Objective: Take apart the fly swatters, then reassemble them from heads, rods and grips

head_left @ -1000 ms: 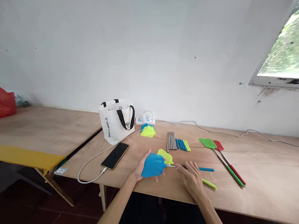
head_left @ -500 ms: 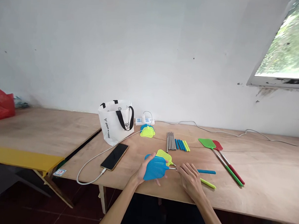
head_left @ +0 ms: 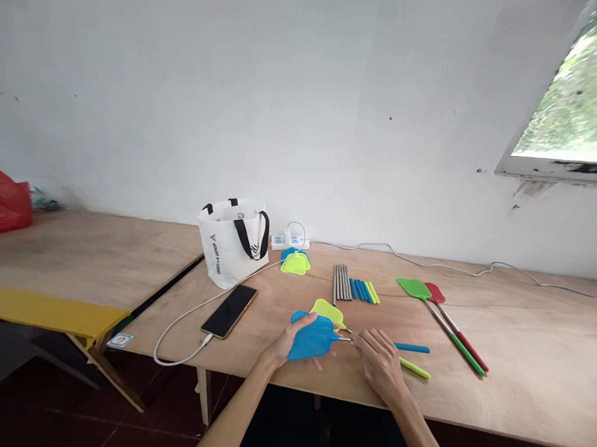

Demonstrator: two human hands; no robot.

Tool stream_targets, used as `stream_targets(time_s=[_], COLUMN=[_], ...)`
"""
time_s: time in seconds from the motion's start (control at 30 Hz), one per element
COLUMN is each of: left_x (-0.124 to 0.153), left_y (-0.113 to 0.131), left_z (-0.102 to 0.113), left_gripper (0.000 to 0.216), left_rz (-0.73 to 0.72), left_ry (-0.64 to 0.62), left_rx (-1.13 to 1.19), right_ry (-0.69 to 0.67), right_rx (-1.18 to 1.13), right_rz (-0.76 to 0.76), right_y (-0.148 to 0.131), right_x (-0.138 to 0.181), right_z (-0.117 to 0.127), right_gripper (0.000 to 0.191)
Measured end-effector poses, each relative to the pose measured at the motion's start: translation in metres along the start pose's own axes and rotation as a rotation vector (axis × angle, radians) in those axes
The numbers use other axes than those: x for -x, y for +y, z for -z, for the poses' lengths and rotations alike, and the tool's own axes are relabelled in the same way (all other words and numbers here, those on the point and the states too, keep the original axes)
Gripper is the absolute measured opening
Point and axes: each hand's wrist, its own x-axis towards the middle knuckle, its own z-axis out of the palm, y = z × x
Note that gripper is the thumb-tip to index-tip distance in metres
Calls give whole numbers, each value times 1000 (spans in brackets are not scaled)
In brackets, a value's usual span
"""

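Note:
My left hand [head_left: 286, 343] is closed on the mesh head of a blue fly swatter [head_left: 313, 336], thumb on top and fingers underneath. Around that swatter's metal rod, close to the head, my right hand [head_left: 379, 358] is closed; its blue handle [head_left: 412, 348] sticks out to the right. Beneath lies a yellow-green fly swatter [head_left: 330, 310], its rod partly hidden by my right hand and its handle [head_left: 415, 369] showing beyond. Farther back are several metal rods [head_left: 343, 282], with blue handle grips [head_left: 360, 289] and yellow-green grips [head_left: 373, 292] beside them.
Green [head_left: 415, 288] and red [head_left: 435, 293] swatters lie to the right. Loose swatter heads [head_left: 295, 263] sit by a power strip [head_left: 290, 242]. A white bag [head_left: 232, 247] and a phone [head_left: 230, 311] on a charging cable [head_left: 172, 337] are at left.
Both hands keep their hold on the blue swatter, which has barely shifted. The camera view has moved slightly.

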Motion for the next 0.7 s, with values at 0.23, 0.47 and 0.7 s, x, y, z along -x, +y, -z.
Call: stream_targets(time_s=[0.23,0.47,0.7], left_x=[5,5,-1], left_y=[6,13,3], left_z=[17,36,60], left_gripper=[67,52,43], left_rz=[73,-180,-259], left_ry=[278,441,574], left_rx=[-122,-348,-370], right_ry=[-48,-86,-173], right_rx=[45,82,145], right_rz=[-35,-146,-216], right_y=[3,8,19], right_x=[2,1,10], right_z=[-3,-4,-9], right_gripper=[29,26,31])
